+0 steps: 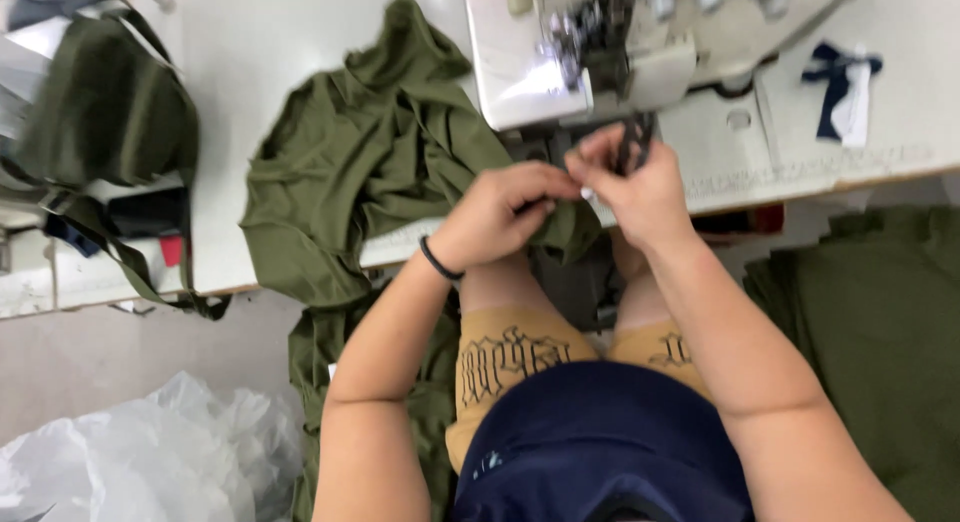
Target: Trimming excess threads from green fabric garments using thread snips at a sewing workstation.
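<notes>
While the person sits close against the near edge of the table (300, 132), both hands meet just in front of the sewing machine (580, 52). The left hand (495, 217) is clenched around a fold of the olive green fabric (360, 172), knuckles up, a dark band on its wrist. The right hand (640, 187) pinches the same cloth at its edge, fingertips touching those of the left; something dark shows between its fingers, too blurred to tell. Most of the fabric lies heaped on the table to the left of the machine and spills over the near edge toward the lap. It looks light, soft and limp, likely to slide and bunch, so a pinch at a hem or seam edge should hold it best. More green cloth (870, 322) lies below the table's right end.
</notes>
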